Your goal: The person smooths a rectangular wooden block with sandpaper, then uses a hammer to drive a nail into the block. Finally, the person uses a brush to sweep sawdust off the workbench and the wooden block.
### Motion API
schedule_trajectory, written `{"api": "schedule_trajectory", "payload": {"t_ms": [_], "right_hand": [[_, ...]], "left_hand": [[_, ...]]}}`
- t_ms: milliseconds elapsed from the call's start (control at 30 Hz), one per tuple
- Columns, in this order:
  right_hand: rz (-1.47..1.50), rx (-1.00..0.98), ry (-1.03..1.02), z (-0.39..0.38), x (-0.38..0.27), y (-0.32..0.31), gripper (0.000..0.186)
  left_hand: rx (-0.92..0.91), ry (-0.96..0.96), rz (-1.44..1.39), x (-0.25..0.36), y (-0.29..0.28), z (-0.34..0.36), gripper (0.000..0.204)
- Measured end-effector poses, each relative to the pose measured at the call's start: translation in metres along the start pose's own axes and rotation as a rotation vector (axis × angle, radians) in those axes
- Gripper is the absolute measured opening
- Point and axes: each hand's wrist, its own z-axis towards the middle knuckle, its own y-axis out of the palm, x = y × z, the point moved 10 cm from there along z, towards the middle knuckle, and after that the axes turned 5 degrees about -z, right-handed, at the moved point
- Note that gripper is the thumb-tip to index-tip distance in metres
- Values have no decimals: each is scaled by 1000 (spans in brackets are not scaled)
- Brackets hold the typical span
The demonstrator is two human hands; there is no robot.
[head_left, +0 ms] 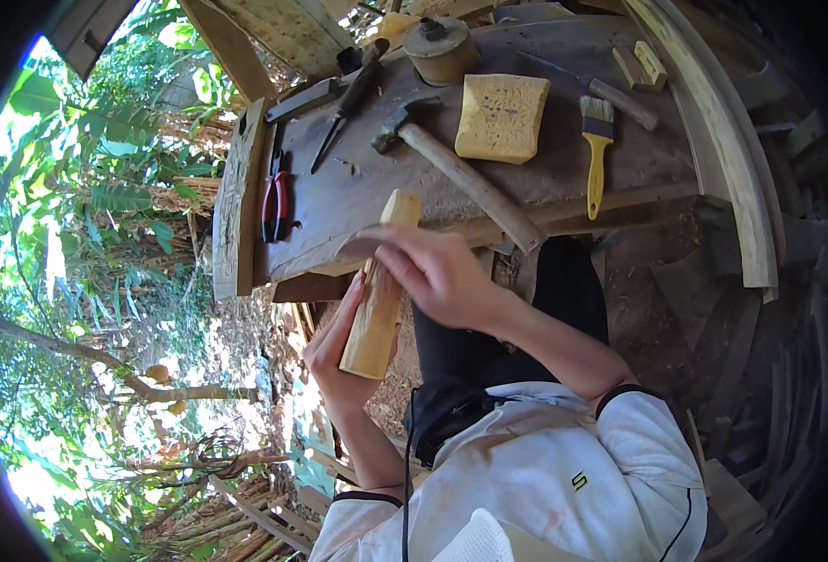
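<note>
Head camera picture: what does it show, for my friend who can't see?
A person's left hand holds a pale yellow wooden block; the right hand holds a thin brown sheet against it. Ahead, a dark brown table bears red-handled pliers, a wooden-handled hammer and a yellow-handled paintbrush.

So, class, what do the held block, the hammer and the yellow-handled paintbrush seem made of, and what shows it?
Held block: looks like bare wood; pale yellow, with a streaky, matte surface.
Hammer: probably an iron or steel head, dark and worn-looking, on a dull brown wooden handle.
Paintbrush: smooth yellow handle, perhaps plastic or painted wood; bristle fibre unclear.
</note>
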Motion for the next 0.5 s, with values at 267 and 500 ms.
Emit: {"api": "schedule_trajectory", "payload": {"t_ms": [267, 500], "right_hand": [[153, -19, -193, -27, -64, 3, 29], [69, -33, -161, -18, -57, 10, 29]], "left_hand": [[-28, -163, -127, -22, -6, -7, 60], [89, -261, -196, -29, -9, -12, 58]]}}
